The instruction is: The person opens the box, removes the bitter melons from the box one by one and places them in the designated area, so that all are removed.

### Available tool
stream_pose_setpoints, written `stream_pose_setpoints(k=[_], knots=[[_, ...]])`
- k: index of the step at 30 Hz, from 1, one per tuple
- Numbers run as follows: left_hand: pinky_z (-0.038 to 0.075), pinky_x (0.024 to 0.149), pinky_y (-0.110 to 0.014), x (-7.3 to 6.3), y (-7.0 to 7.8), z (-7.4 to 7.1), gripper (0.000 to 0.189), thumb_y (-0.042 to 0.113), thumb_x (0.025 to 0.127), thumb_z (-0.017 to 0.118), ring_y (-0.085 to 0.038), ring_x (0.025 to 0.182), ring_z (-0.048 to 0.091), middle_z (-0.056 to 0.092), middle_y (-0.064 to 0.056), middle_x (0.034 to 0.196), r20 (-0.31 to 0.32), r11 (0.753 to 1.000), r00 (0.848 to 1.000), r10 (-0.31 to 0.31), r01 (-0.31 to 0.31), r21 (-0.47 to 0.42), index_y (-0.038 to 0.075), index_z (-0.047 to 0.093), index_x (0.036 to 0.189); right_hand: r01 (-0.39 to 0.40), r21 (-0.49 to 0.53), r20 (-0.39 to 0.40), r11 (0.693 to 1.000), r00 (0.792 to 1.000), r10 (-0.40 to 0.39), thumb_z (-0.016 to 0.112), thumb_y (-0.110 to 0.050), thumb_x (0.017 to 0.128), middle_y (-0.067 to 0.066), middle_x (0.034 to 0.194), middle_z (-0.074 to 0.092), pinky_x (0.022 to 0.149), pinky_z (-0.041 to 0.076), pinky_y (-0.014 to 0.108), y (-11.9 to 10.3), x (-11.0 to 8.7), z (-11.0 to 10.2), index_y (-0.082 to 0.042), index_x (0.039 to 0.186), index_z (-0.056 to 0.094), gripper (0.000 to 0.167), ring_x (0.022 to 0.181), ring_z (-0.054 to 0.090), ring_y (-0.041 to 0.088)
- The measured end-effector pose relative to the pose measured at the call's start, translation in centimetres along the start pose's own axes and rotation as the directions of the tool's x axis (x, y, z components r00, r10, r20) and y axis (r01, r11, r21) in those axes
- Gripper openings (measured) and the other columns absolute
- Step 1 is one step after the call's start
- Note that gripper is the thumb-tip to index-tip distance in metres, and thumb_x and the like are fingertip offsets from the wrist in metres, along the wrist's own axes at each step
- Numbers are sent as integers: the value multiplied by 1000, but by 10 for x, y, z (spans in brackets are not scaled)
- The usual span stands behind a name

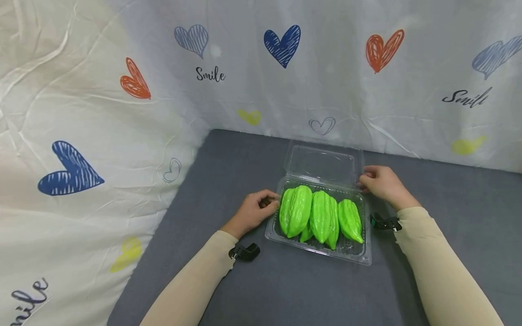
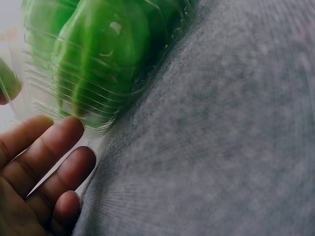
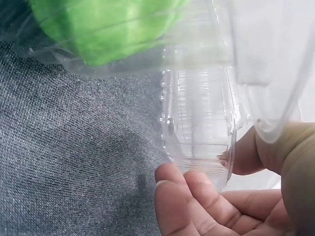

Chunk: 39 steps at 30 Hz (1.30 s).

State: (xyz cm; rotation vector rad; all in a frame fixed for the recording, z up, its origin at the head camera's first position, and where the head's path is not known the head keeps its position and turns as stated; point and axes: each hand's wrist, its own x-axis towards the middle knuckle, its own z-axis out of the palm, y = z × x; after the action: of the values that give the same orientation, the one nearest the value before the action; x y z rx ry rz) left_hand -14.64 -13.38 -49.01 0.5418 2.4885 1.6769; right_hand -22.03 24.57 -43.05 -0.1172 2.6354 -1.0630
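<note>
A clear plastic clamshell container [image 1: 318, 251] lies on the grey cloth, its see-through lid [image 1: 322, 162] folded open toward the back. Inside are several glossy bright-green ridged gourds [image 1: 299, 210] with pointed ends, like bitter melons, some overlapping. My left hand [image 1: 257, 210] is at the container's left rim. In the left wrist view its fingers [image 2: 69, 130] touch the ribbed side wall, with the thumb [image 2: 7, 83] across the rim. My right hand [image 1: 383, 183] pinches the lid's right edge near the hinge; thumb [image 3: 243, 155] and fingers lie on either side of the plastic.
The dark grey cloth [image 1: 228, 167] covers the table around the container. Behind and to the left hangs a white curtain [image 1: 244, 81] printed with hearts and the word Smile. A black strap device [image 1: 244, 252] is on the left wrist, another [image 1: 385, 222] on the right.
</note>
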Motion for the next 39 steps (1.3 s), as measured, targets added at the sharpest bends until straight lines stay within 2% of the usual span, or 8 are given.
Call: stream_pose_setpoints(k=[6,13,17,23,26,32,39], knots=[[54,76,-30,0,-1,0,27,19,103,63,-13,81,63,72,-9,102,0,1000,1000,-10,10,13,3,71,124,-23,43,16,999,1000,22,44,-21,108,35,130,65,99,52,59,0,-2,-1,18,157,24,65,102,74,36],[53,76,-31,1,-1,0,27,20,104,63,-13,82,62,72,-9,103,2,999,1000,-27,27,23,4,71,124,-20,80,8,997,1000,19,46,-23,109,38,137,59,94,57,53,3,-2,0,17,158,22,67,101,74,29],[53,76,-30,2,0,-1,26,19,104,63,-13,81,62,72,-9,102,1,999,999,-32,32,24,5,71,124,-16,77,-9,997,1000,16,46,-26,110,38,138,57,96,56,54,2,-6,-2,16,159,18,70,104,72,34],[53,76,-30,2,0,0,25,20,104,63,-12,81,62,72,-7,100,2,999,1000,-26,26,32,6,72,123,-39,23,-20,999,999,40,49,-39,110,35,138,57,100,50,61,1,-17,-4,11,162,13,80,118,64,45],[53,76,-30,3,-1,0,26,21,105,62,-12,81,62,72,-7,100,8,999,1000,-23,22,36,6,72,123,-36,-30,-33,999,999,35,50,-44,109,36,139,55,99,48,63,-1,-25,-5,11,162,15,84,122,59,48],[53,77,-31,2,1,-1,26,20,104,63,-13,82,63,72,-8,102,2,999,1000,-11,11,30,5,72,123,11,-99,-75,995,997,-18,52,-42,108,36,137,56,92,50,62,-8,-38,-5,11,160,24,79,121,59,50],[53,78,-30,1,1,-1,26,20,103,63,-12,82,63,73,-8,101,-5,1000,1000,0,0,30,5,72,122,63,-118,-103,991,992,-75,53,-40,108,32,136,59,91,51,61,-24,-56,-2,9,158,33,73,122,59,49]])
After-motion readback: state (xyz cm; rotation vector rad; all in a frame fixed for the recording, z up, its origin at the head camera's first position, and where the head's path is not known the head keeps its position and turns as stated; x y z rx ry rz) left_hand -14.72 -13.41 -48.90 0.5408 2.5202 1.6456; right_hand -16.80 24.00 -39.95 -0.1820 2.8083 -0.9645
